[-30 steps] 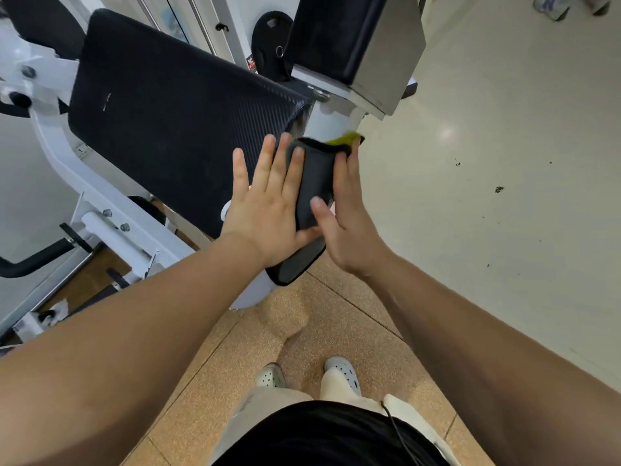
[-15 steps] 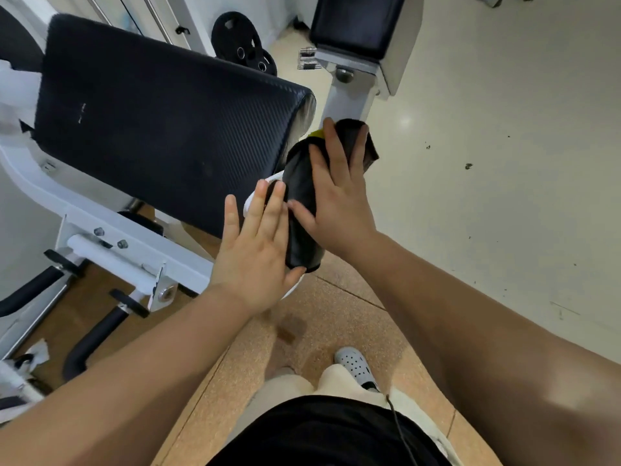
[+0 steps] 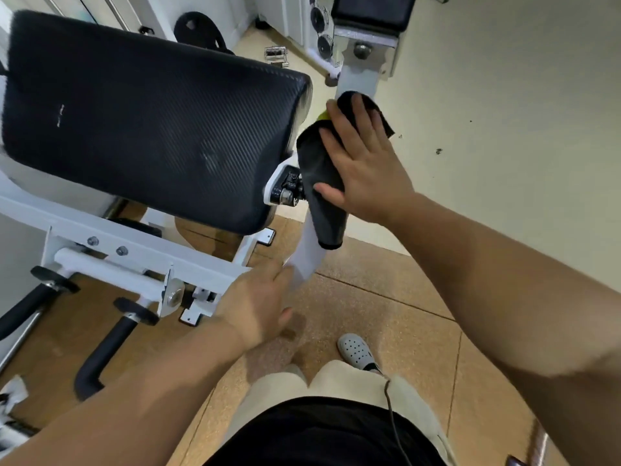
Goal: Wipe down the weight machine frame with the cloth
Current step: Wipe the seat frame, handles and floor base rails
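A black cloth (image 3: 321, 183) with a yellow-green edge is draped over the white sloping frame tube (image 3: 307, 260) of the weight machine. My right hand (image 3: 364, 163) lies flat on the cloth with its fingers spread, pressing it against the tube. Lower down, my left hand (image 3: 258, 307) hovers near the bare bottom end of the tube, blurred, fingers loose and holding nothing. The tube continues up to a white bracket (image 3: 358, 80) under a small black pad (image 3: 369, 10).
A large black padded seat back (image 3: 151, 129) fills the left. Below it are white frame bars (image 3: 134, 264) with bolts and black handles (image 3: 100, 354). Weight plates (image 3: 198, 30) stand at the back. My legs and grey shoe (image 3: 356, 351) are on the cork floor.
My left hand came off the cloth and dropped down toward the tube's lower end. My right hand slid up the tube with the cloth. The view moved closer and downward.
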